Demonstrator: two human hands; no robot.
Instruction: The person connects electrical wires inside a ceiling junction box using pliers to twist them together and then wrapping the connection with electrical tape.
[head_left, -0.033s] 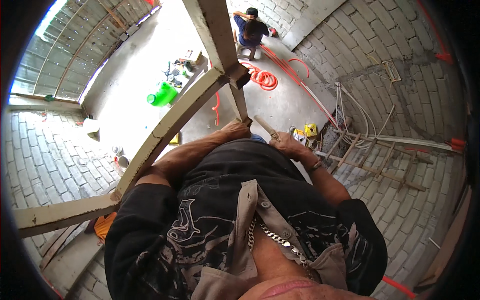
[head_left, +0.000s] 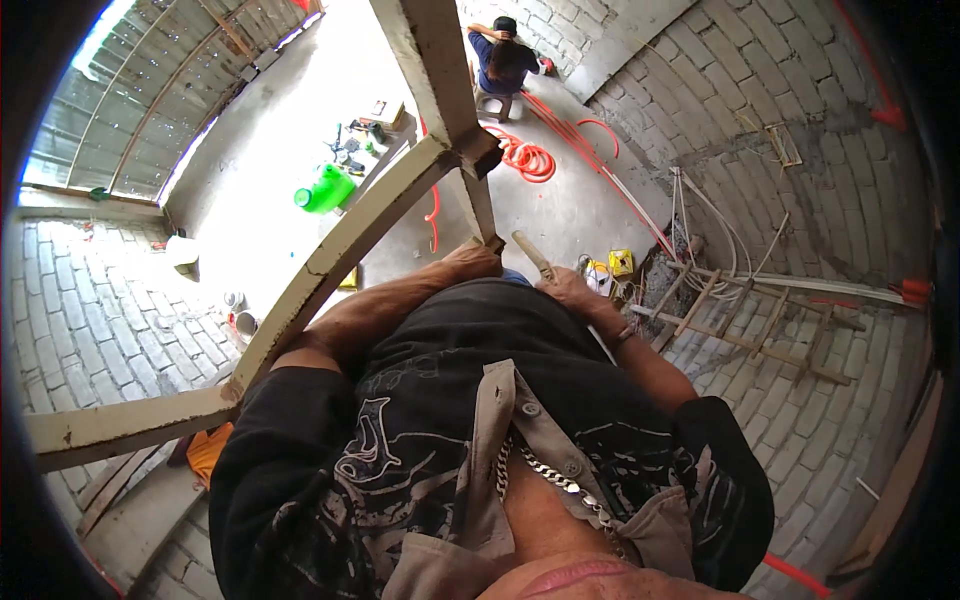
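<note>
A beige frame [head_left: 335, 235] of thick, chipped bars slants across in front of me and passes by my left arm. One thin post [head_left: 479, 208] of it comes down to my left hand [head_left: 475, 261], whose fingers are closed about its lower end; part of the grip is hidden. To the right, close to my waist, my right hand [head_left: 569, 290] is wrapped around a short pale stick-like handle [head_left: 530, 252]. The handle points up and to the left, its upper end apart from the post. Its lower end is covered by my fingers.
Far ahead a person [head_left: 503, 62] sits on a low stool near red coiled tubing [head_left: 527, 160]. A green plastic jug [head_left: 323, 189] stands by tools on a plank. At right, a wooden ladder [head_left: 755, 320] leans by the brick wall [head_left: 790, 420], beside white pipes and a yellow box [head_left: 621, 262].
My right hand has shifted very slightly up and left, and the handle's upper end has tipped a little to the right. My left hand keeps its place on the post.
</note>
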